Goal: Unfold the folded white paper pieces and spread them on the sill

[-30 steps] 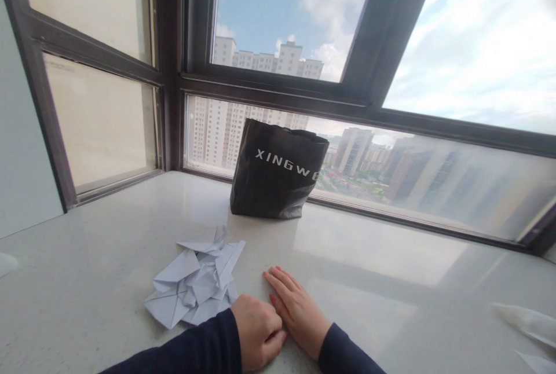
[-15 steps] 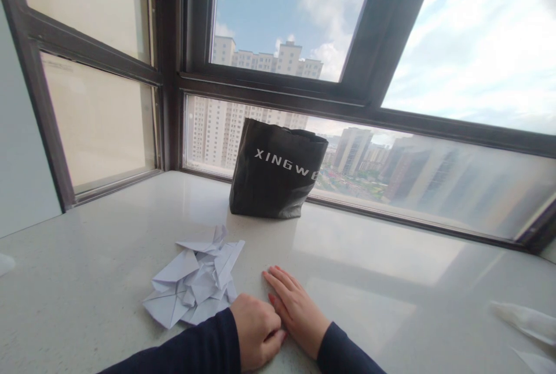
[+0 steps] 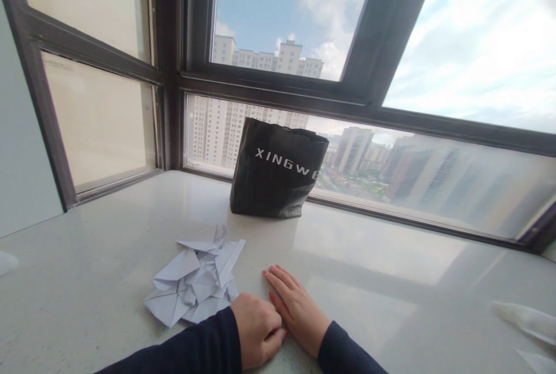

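Observation:
My left hand (image 3: 258, 330) is curled into a fist on the pale countertop, its knuckles up, and no object shows in it. Against it, on the right, my right hand (image 3: 296, 310) lies palm down with its fingers stretched out flat. A loose heap of folded white paper pieces (image 3: 202, 281) sits just left of my left fist, partly covered by my left sleeve. Beyond the hands, a black bag (image 3: 275, 183) with white lettering stands upright, its top edge bunched.
The pale speckled countertop (image 3: 369, 270) reaches to dark-framed windows (image 3: 278, 89) at the back and left. White crumpled items (image 3: 527, 321) lie at the right edge. Another white object (image 3: 6, 263) is cut off at the left edge.

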The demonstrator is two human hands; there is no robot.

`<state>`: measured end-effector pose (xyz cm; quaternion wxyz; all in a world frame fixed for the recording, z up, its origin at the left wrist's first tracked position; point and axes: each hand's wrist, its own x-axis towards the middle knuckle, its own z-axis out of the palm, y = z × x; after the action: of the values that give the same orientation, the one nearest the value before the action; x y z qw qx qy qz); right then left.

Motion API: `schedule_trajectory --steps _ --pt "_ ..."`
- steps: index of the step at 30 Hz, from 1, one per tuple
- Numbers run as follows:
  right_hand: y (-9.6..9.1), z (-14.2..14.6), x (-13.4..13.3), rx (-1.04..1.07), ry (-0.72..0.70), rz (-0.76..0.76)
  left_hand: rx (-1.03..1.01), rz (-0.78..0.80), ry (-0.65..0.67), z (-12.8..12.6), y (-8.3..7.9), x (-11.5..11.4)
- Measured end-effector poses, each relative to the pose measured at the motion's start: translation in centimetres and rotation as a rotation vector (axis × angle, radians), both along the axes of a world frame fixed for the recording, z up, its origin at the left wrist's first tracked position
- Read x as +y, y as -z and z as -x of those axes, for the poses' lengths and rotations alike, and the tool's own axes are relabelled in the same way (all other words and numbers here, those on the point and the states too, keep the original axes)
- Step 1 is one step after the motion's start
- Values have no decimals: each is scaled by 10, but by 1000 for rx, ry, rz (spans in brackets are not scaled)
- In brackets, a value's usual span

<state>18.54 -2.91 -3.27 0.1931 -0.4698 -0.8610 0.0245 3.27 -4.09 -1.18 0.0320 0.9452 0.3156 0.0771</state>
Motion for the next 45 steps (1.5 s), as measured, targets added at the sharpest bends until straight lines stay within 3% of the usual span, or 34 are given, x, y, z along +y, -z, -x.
schedule_trajectory --steps 38,42,45 --pt "3 -1 1 -2 -2 -10 15 -8 12 0 -2 -1" --pt "8 -2 4 21 2 -30 26 -56 103 4 -10 -3" --pt "10 -3 6 8 -33 -27 -55 -71 166 11 -29 5"
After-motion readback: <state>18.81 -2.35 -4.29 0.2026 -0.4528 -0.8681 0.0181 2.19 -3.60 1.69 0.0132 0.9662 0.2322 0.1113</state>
